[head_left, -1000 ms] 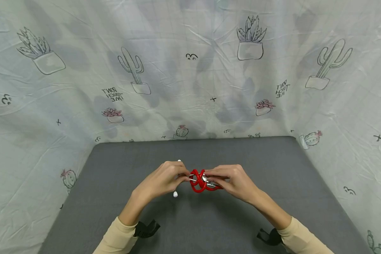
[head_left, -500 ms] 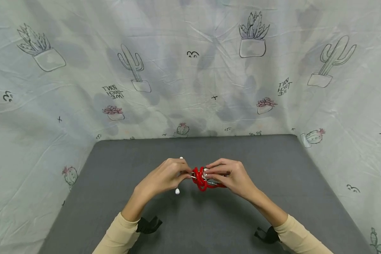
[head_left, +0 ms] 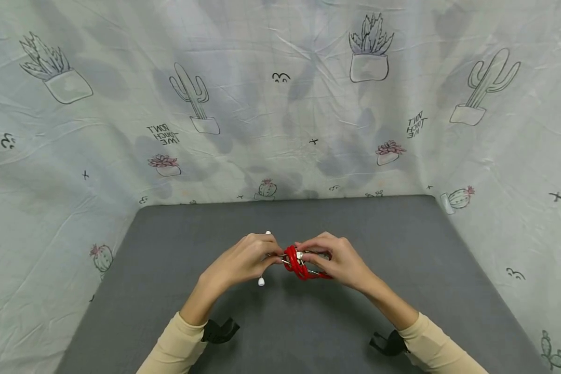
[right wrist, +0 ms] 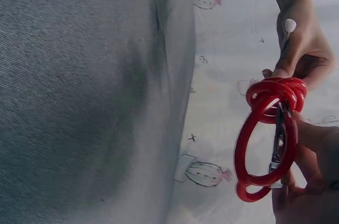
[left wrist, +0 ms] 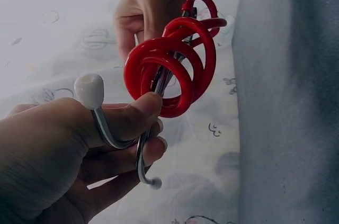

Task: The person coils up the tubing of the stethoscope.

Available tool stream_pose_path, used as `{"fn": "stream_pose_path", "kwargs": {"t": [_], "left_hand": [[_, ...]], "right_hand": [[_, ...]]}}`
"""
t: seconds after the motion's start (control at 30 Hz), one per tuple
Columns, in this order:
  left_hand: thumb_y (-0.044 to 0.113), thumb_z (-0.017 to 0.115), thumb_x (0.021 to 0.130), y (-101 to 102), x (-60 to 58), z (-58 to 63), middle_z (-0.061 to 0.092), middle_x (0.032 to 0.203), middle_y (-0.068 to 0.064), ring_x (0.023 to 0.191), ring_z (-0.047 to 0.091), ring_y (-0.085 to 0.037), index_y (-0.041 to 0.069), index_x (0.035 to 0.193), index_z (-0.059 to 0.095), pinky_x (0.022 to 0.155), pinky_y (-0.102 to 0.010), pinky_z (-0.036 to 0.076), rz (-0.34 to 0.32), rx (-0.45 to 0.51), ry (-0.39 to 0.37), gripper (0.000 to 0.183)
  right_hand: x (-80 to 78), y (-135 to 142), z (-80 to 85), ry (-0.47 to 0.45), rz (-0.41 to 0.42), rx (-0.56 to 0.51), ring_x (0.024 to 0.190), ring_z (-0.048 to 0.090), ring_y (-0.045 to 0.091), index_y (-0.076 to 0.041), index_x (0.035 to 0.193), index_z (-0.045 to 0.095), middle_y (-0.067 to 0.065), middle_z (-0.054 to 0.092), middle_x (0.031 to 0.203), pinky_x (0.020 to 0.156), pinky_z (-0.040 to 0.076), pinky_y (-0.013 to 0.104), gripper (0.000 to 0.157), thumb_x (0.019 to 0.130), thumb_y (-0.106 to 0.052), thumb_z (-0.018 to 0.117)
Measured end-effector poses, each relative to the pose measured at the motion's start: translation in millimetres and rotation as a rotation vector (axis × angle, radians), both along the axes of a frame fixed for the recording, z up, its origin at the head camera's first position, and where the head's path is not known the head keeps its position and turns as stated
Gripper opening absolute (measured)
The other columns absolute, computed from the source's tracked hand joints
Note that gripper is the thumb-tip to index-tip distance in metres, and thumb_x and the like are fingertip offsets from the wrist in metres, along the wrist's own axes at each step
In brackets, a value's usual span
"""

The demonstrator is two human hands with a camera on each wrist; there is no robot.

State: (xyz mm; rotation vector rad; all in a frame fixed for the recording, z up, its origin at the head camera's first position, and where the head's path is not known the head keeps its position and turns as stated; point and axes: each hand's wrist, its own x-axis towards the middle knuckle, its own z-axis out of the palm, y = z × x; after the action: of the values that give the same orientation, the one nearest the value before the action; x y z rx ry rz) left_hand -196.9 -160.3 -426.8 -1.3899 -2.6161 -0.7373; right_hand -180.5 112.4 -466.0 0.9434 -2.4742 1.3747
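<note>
A stethoscope with red tubing (head_left: 295,266) wound in several loops is held above the table between both hands. My left hand (head_left: 243,261) pinches its metal ear tubes between thumb and fingers; white ear tips (left wrist: 89,90) stick out on either side. At the other end, the thumb and fingers of my right hand (head_left: 340,259) grip the bundle near a small pale, shiny part (head_left: 300,255), possibly the chest piece. In the right wrist view, a long red loop (right wrist: 241,147) hangs beside the metal tubes (right wrist: 277,150). The right fingertips are partly hidden there.
A grey table (head_left: 280,332) lies below the hands. Pale fabric printed with cacti (head_left: 308,104) rises behind it and along both sides. Black straps (head_left: 221,331) stick out from both wrists.
The red loops are drawn closer together. My right hand has moved slightly left and its fingers have shifted on the bundle. The left hand keeps its pinch and has barely moved.
</note>
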Motion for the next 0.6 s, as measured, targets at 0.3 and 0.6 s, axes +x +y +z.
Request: {"fn": "stream_pose_path", "kwargs": {"t": [0.3,0.6], "left_hand": [[0.007,0.084,0.094,1.6,-1.0,1.7,0.081,0.096,-0.003,0.080,0.071,-0.009,0.005,0.101,0.084,0.069,-0.016,0.055,0.035,-0.004,-0.003,0.007],[0.006,0.084,0.094,-0.4,-3.4,1.1,0.082,0.095,-0.004,0.077,0.070,-0.008,0.004,0.102,0.085,0.066,-0.015,0.053,0.063,-0.001,-0.046,0.008]], "right_hand": [[0.8,-0.9,-1.9,0.174,-0.063,0.047,0.098,0.070,0.012,-0.014,0.122,0.083,0.000,0.084,0.120,0.079,0.046,0.034,0.028,0.094,-0.011,0.084],[-2.2,2.0,-1.7,0.165,-0.015,-0.026,0.093,0.073,0.022,-0.010,0.117,0.085,0.009,0.083,0.125,0.062,0.045,0.026,0.029,0.089,-0.002,0.087]]}}
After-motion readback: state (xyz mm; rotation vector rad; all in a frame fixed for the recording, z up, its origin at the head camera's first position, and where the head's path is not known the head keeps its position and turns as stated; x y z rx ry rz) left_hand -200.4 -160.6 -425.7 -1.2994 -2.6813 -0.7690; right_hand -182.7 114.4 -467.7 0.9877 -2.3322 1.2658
